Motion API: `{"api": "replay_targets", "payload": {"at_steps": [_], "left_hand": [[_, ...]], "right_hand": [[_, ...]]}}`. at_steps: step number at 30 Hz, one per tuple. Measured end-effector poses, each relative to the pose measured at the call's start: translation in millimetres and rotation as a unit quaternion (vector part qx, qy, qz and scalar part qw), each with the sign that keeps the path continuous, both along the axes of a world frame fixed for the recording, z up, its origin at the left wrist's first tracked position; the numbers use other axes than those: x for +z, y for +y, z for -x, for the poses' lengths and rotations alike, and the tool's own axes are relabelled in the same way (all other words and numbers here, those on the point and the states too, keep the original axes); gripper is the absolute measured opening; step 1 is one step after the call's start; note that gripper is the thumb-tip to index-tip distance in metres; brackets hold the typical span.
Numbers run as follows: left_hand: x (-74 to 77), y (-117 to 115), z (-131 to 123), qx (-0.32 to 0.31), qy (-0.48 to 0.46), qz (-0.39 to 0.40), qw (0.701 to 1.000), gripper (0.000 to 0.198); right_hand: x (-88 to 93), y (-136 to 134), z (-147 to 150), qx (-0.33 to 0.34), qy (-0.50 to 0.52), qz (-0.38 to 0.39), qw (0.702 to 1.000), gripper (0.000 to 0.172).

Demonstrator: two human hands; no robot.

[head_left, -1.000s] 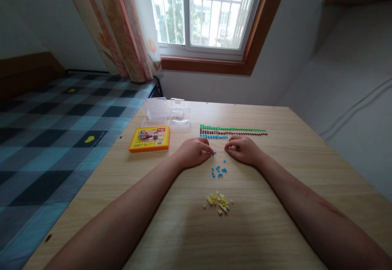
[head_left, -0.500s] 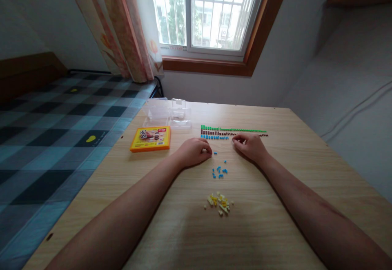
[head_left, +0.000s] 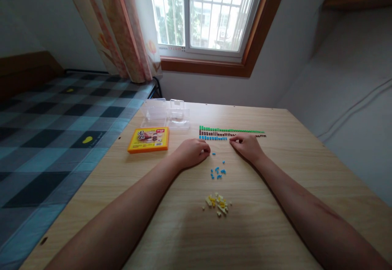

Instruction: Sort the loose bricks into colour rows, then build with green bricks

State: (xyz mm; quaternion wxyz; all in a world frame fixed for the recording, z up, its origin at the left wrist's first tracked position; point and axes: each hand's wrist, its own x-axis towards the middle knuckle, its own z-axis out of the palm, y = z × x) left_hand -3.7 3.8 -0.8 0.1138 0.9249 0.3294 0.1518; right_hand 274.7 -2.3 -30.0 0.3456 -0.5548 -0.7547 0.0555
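My left hand (head_left: 192, 152) rests on the wooden table (head_left: 275, 204) with its fingers curled, close to one loose blue piece (head_left: 213, 154). My right hand (head_left: 246, 145) is pinched shut at the right end of the short blue row (head_left: 212, 138); what it holds is too small to make out. Behind that row lie a brown row (head_left: 226, 134) and a longer green row (head_left: 231, 130) of tiny bricks. A small scatter of blue bricks (head_left: 218, 172) lies between my hands, and a pile of yellow and cream bricks (head_left: 218, 204) sits nearer me.
A yellow-orange flat box (head_left: 148, 139) lies at the left of the table, with an open clear plastic case (head_left: 167, 114) behind it. A bed with a blue checked cover (head_left: 45, 139) adjoins the left edge. Window and curtain stand beyond.
My right hand has moved away from my left hand, up and to the right, to the end of the blue row. My left hand has stayed in place.
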Motion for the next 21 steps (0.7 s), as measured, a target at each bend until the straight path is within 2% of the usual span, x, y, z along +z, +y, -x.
{"api": "replay_targets", "payload": {"at_steps": [5,10,17,21], "left_hand": [[-0.1,-0.1,-0.5,0.009,0.014,-0.018,1.000,0.018],[-1.7,0.7,-0.4,0.024,0.020,-0.019,0.999,0.018],[0.7,-1.3,-2.8,0.052,0.022,-0.019,0.998,0.021],[1.8,-2.2,-4.0,0.054,0.025,-0.022,0.998,0.023]], "right_hand": [[3.6,-3.5,2.3,0.024,0.003,-0.003,1.000,0.017],[5.7,-5.7,-3.1,-0.008,0.024,-0.016,1.000,0.024],[3.4,-5.2,-7.1,0.014,-0.025,0.008,1.000,0.021],[1.8,-4.3,-4.9,-0.010,-0.047,0.018,0.999,0.021]]}}
